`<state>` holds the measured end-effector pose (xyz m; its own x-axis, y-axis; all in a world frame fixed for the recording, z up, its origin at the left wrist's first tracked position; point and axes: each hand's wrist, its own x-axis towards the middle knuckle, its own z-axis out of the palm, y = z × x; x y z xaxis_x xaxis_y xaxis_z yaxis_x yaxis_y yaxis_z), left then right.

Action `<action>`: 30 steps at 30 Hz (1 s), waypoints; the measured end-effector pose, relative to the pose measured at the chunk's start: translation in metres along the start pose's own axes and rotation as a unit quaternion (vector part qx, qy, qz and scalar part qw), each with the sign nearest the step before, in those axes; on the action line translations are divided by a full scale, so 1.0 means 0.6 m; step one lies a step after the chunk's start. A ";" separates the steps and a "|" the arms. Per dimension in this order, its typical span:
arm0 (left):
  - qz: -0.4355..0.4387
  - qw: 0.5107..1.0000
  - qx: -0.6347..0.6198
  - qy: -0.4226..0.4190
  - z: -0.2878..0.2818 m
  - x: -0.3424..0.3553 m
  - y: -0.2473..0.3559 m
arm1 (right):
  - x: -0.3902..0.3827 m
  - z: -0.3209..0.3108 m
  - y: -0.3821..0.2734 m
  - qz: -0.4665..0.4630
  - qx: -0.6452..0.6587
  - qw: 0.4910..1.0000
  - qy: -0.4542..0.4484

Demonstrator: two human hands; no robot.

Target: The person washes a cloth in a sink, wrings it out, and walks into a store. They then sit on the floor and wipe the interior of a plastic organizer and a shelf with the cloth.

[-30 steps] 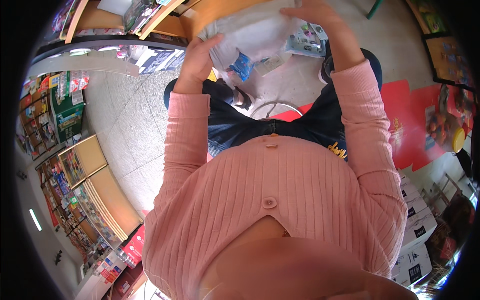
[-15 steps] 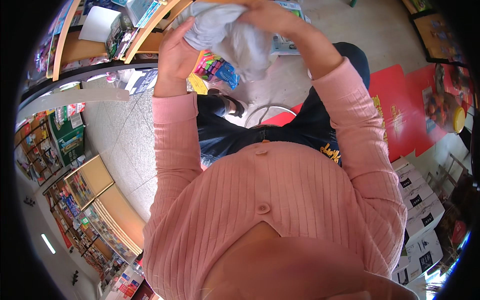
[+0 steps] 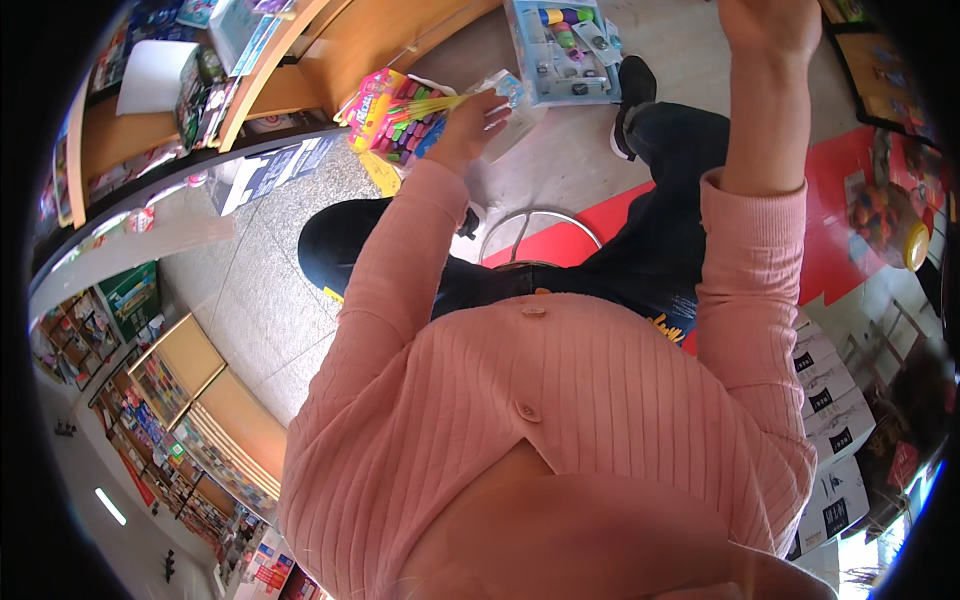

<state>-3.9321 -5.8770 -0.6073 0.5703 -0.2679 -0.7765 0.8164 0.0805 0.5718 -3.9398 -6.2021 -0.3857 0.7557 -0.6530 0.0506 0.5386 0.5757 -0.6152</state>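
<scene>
My left hand (image 3: 468, 130) is stretched out over the right side of a pink and yellow open box (image 3: 368, 110). Its fingers point right and look slightly apart. Pink, purple and green small pieces fill the box. Thin yellow-green sticks (image 3: 425, 106) lie across it, their ends meeting my hand; whether I touch them is unclear. Just beyond my fingertips is a clear plastic wrapper (image 3: 508, 92). My right hand (image 3: 775, 30) is raised at the top edge at right, its fingers cut off by the picture's border, so what it holds, if anything, is hidden.
Beyond my left hand stands a light blue tray (image 3: 572, 92) with small items. Wooden shelving (image 3: 330, 60) lines the upper left. A metal ring of a stool (image 3: 540, 215) shows between my legs. On the right are a red mat (image 3: 640, 205), a yellow-lidded jar (image 3: 890, 230) and stacked white boxes (image 3: 830, 400).
The greyish-white cloth that both hands held is out of view. My left hand has moved right and down to the colourful box; my right hand has swung out to the right.
</scene>
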 end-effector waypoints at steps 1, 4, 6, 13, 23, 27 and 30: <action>-0.018 1.000 0.011 0.010 -0.012 0.043 -0.028 | 0.004 -0.006 -0.007 0.004 -0.008 1.000 0.024; -0.038 0.995 0.076 0.042 0.014 0.104 -0.062 | 0.020 -0.049 -0.018 0.051 -0.022 0.989 -0.139; -0.034 0.989 0.135 0.058 0.034 0.139 -0.073 | 0.017 -0.058 -0.028 0.051 -0.022 0.995 -0.088; 0.094 0.942 0.302 0.110 0.078 0.253 -0.065 | -0.002 -0.083 -0.065 0.120 0.046 0.992 0.003; 0.008 0.957 0.249 0.145 0.057 0.373 -0.083 | -0.016 -0.081 -0.080 0.221 0.147 0.958 -0.111; -0.006 0.972 0.211 0.106 0.052 0.366 -0.072 | -0.016 -0.080 -0.074 0.225 0.162 0.954 -0.116; -0.043 0.993 0.091 0.058 0.062 0.336 -0.058 | -0.014 -0.091 -0.071 0.233 0.162 0.953 -0.109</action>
<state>-3.8491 -5.9697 -0.7739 0.5137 -0.1535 -0.8441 0.8390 -0.1157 0.5316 -3.9894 -6.2478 -0.4027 0.9813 -0.1919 0.0162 0.1860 0.9230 -0.3368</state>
